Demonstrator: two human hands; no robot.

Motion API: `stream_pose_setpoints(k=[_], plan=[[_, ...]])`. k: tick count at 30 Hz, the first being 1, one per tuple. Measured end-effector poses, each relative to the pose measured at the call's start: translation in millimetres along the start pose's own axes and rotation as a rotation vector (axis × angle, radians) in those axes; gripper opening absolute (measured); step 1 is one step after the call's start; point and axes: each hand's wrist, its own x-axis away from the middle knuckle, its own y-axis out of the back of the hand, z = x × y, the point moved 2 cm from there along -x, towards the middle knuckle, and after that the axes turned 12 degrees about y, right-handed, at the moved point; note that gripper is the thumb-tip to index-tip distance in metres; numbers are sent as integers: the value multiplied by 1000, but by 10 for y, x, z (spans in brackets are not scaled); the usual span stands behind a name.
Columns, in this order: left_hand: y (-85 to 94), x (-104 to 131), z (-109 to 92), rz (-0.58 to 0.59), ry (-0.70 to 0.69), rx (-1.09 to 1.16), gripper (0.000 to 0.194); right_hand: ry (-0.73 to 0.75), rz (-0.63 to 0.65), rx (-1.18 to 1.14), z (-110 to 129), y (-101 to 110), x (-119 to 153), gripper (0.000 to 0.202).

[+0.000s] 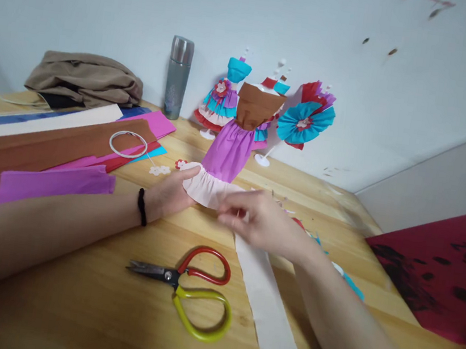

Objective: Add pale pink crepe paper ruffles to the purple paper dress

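A small dress form wears a brown top [256,108] and a purple skirt [228,151] of what looks like crepe paper. Round the skirt's lower edge runs a gathered pale pink strip [205,187]. My left hand [177,191] holds the ruffle's left side, thumb on top and fingers beneath. At the ruffle's right end, my right hand [259,218] pinches the strip with closed fingertips. From under that hand, the loose length of the pale paper strip [269,305] trails down the table. Scissors [176,277] with one red and one yellow handle lie in front.
Coloured paper sheets [61,143] and a white ring [111,141] lie at left. A grey flask [177,84] and a brown cloth [85,78] stand behind. Other dressed forms [225,102] and a blue paper rosette [314,125] are near the wall. A red sheet [443,271] is at right.
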Motion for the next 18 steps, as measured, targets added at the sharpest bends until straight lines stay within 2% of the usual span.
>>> stream_pose_setpoints(k=[2,3,6,8,11,18], plan=[[-9,17,-17,5,34,33,39,49,288,-31,189,-96,17,9],[-14,25,-22,9,48,45,41,53,388,-42,269,-147,32,8],[-22,37,-20,35,71,36,32,49,546,-13,453,-298,84,21],[-23,39,-9,63,58,11,23,62,551,67,528,-381,111,22],[-23,45,8,81,15,-47,25,129,538,102,586,-469,139,24],[-36,59,8,29,-12,-80,31,183,520,-69,532,-430,118,46]])
